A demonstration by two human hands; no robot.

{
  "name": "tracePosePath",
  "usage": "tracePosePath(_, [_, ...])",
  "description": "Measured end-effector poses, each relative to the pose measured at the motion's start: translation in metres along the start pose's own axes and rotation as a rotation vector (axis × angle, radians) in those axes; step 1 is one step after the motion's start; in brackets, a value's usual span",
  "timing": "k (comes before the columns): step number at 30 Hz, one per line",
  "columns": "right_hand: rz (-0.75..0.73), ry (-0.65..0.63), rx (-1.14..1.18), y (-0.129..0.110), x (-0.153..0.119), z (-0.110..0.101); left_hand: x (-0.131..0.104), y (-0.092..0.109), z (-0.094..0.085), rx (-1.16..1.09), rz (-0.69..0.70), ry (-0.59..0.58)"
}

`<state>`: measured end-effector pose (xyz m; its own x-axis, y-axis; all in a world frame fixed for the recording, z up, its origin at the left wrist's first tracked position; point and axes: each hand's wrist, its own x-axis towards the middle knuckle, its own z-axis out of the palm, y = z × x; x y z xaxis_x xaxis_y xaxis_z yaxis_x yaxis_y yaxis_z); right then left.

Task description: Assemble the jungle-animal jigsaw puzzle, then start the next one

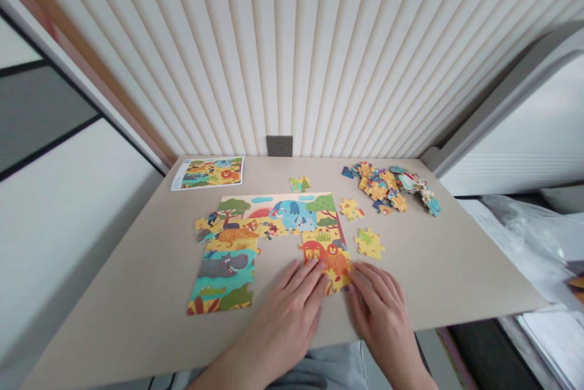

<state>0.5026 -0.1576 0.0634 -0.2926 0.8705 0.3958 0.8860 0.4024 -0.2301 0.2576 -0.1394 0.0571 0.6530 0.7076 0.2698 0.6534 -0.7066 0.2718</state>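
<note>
A partly assembled animal puzzle (237,233) lies on the table, with joined pieces along its left, top and right sides and bare tabletop between. My left hand (298,295) rests its fingertips on the lower right part, over the red lion (314,250). Its fingers lie stretched out, side by side. My right hand (379,299) touches the puzzle's right edge beside the orange lion (338,262), fingers extended and resting flat. Neither hand is seen gripping a piece. Loose yellow pieces (370,243) (351,208) lie right of the puzzle.
A reference picture (212,172) lies at the back left. One loose green piece (300,184) sits above the puzzle. At the back right is a pile of pieces (381,186). A socket (280,146) is on the ribbed wall. Papers and plastic (524,226) are beyond the right edge.
</note>
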Motion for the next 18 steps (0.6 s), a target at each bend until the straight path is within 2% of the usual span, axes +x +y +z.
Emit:
tracePosePath(5, [-0.021, -0.045, 0.035, 0.01, 0.0, -0.001, 0.001, 0.003, 0.001, -0.025, -0.031, 0.018])
tracePosePath(13, [0.017, -0.041, 0.064, 0.009, -0.002, 0.002, 0.003, 0.005, 0.024, 0.054, -0.065, 0.081])
tracePosePath(18, [0.031, -0.049, 0.075, 0.008, -0.001, 0.002, 0.005, 0.009, 0.027, 0.122, -0.073, 0.068])
